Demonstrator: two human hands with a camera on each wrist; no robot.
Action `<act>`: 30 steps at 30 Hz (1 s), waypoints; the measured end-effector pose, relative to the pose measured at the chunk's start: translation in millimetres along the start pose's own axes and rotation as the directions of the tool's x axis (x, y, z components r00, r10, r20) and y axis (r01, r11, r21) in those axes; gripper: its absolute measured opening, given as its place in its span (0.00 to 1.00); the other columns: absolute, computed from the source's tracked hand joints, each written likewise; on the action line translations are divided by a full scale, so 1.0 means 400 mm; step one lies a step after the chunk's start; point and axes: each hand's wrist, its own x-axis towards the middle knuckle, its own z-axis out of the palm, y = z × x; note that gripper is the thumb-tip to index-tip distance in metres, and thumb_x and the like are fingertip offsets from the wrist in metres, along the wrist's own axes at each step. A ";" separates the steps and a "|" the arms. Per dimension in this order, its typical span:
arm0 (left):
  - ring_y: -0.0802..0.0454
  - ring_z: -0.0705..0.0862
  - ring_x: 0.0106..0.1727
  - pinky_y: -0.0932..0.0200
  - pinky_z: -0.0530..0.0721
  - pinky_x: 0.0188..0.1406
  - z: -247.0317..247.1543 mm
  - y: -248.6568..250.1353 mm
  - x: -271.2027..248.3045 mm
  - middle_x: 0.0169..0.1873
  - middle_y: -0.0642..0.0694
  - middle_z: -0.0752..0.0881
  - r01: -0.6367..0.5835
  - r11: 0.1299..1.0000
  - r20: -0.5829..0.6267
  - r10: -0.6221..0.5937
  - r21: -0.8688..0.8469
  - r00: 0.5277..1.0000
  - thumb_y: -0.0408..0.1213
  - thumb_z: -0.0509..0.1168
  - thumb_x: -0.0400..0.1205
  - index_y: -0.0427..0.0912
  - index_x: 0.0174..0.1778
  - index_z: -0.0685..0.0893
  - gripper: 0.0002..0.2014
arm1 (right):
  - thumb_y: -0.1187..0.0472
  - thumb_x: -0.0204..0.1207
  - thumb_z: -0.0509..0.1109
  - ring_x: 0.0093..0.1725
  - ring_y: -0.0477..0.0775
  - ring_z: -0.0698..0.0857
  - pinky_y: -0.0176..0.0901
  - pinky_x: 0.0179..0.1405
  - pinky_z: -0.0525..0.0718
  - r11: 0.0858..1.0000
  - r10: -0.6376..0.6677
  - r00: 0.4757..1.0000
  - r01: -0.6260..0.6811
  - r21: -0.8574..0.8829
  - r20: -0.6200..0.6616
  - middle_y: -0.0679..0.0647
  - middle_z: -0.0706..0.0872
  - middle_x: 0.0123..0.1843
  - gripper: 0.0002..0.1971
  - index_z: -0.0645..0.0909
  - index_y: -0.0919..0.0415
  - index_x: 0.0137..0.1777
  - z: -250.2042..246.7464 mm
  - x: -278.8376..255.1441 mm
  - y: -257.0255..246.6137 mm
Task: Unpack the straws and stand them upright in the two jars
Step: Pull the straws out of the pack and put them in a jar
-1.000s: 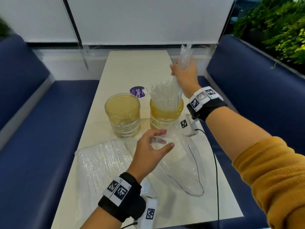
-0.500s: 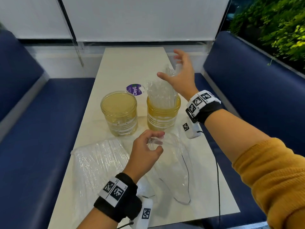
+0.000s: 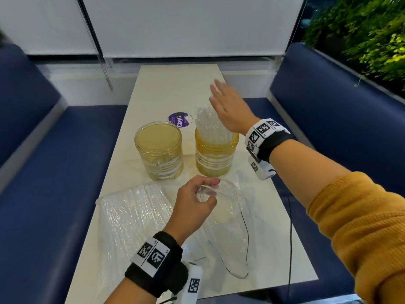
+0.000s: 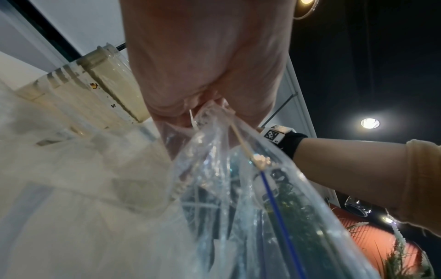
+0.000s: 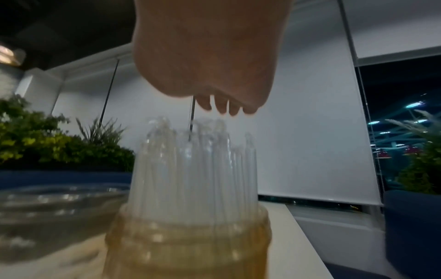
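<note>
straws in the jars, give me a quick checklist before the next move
1. Right jar loaded, straws upright: ok.
2. Right hand free, open above the straws: ok.
3. Left jar filled: not ok, no straws in it.
4. Second straw pack unpacked: not ok, lies wrapped on the table.
5. Left hand free: not ok, it pinches the emptied bag.
6. Straws seated to the jar bottom: cannot tell.

Soft, even indoor light fills the head view, with straight lines bowing at its edges. Ceiling spotlights [image 4: 369,123] flare in the left wrist view (dark ceiling around them). The right wrist view is dim and blurred; the bag [image 4: 238,198] glints.
</note>
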 end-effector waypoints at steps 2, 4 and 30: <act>0.60 0.89 0.53 0.57 0.89 0.54 -0.002 0.005 -0.002 0.54 0.55 0.90 -0.016 1.000 0.024 0.016 0.003 1.000 0.21 0.70 0.75 0.51 0.57 0.88 0.22 | 0.47 0.92 0.42 0.89 0.59 0.50 0.60 0.86 0.48 0.993 0.060 0.971 -0.036 -0.108 0.230 0.59 0.49 0.90 0.30 0.51 0.60 0.89 0.029 -0.018 0.013; 0.59 0.90 0.53 0.67 0.86 0.50 -0.004 0.011 -0.002 0.57 0.53 0.89 -0.036 0.999 0.054 0.035 0.004 0.998 0.19 0.69 0.75 0.50 0.60 0.87 0.24 | 0.44 0.91 0.42 0.89 0.60 0.52 0.63 0.85 0.48 0.994 0.079 0.976 -0.062 -0.089 0.202 0.58 0.52 0.90 0.30 0.54 0.55 0.89 0.032 -0.037 0.022; 0.59 0.82 0.69 0.54 0.88 0.62 0.103 0.043 -0.030 0.75 0.54 0.73 -0.303 0.944 0.184 0.277 0.132 0.943 0.14 0.62 0.72 0.43 0.79 0.73 0.38 | 0.42 0.77 0.70 0.60 0.61 0.86 0.57 0.63 0.78 0.855 0.514 0.553 -0.271 -0.442 0.656 0.54 0.86 0.60 0.25 0.80 0.59 0.67 0.118 -0.528 -0.145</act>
